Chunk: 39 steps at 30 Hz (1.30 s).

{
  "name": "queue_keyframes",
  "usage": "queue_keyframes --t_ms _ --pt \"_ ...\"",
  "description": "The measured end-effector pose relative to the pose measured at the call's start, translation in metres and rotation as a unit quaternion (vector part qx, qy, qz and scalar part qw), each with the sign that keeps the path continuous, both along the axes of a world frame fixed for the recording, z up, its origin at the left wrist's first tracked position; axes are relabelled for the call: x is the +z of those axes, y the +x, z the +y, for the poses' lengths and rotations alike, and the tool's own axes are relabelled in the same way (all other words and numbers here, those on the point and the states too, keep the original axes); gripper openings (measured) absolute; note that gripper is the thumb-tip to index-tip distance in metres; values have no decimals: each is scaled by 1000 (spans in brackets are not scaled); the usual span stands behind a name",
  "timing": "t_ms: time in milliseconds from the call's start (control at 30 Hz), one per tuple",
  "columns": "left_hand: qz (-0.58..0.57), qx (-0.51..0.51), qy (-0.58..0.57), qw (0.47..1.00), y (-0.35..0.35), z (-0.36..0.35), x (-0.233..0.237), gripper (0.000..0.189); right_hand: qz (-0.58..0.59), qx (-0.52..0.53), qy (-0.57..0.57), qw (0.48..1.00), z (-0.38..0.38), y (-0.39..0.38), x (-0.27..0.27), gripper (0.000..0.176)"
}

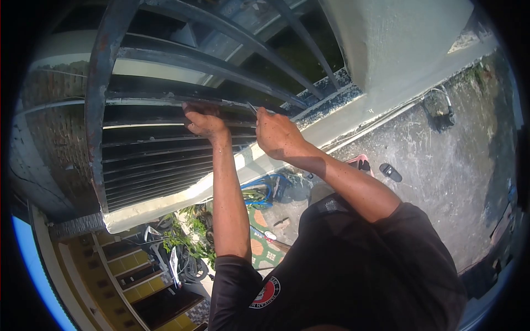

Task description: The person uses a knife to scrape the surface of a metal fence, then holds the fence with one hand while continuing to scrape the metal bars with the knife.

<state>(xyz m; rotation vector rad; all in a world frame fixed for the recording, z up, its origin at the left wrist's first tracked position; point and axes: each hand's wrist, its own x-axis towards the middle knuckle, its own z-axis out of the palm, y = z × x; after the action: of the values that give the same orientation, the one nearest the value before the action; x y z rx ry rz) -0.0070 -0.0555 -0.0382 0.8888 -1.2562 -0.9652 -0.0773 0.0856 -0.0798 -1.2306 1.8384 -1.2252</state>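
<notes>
Grey-painted metal bars (199, 64) of a window grille run across the upper view, their paint chipped in places. My left hand (205, 122) is closed around one bar (146, 101), thumb on the near side and fingertips hidden behind it. To its right, my right hand (276, 132) is closed on a thin metal blade (252, 107), whose tip points up and left against the same bar. The fist hides the rest of that tool. Both forearms reach up from a black shirt.
A pale ledge (265, 156) runs under the grille and joins a wall (400, 49). Below lie concrete ground (430, 165), a black slipper (391, 172), a coiled blue hose (269, 190), green plants (190, 231) and a parked motorcycle (175, 265). A rusty upright post (95, 116) stands left.
</notes>
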Motion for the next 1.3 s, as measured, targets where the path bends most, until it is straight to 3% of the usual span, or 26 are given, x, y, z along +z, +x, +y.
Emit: queue_keyframes --t_ms 167,267,400,467,533,733,800,967,1100,1300 --pt "27 -18 -2 999 0 -1 1 44 -3 9 28 1000 -17 -12 -25 26" --pt "6 7 0 1000 3 1 -1 45 -3 5 -21 1000 -2 -4 0 26" --pt "-11 -18 -7 1000 2 3 2 46 3 10 21 1000 -10 -14 -12 23" --pt "23 24 -1 999 -7 7 5 45 1 19 18 1000 -7 -12 -8 23" --pt "10 11 8 1000 0 6 2 45 19 4 -42 999 -2 -2 -1 24" --pt "10 3 4 1000 0 2 1 43 -1 10 27 1000 -10 -10 -3 23" --pt "4 13 1 1000 -2 3 2 41 9 -4 -35 999 -2 -1 8 23" --pt "9 -12 11 1000 7 0 -1 43 -11 -15 52 998 -17 -3 -52 24" --pt "3 11 -2 1000 0 -1 1 44 -22 0 -7 1000 2 2 -15 24" --pt "0 12 -32 999 -4 -3 0 41 -32 7 18 999 -2 -7 -24 25"
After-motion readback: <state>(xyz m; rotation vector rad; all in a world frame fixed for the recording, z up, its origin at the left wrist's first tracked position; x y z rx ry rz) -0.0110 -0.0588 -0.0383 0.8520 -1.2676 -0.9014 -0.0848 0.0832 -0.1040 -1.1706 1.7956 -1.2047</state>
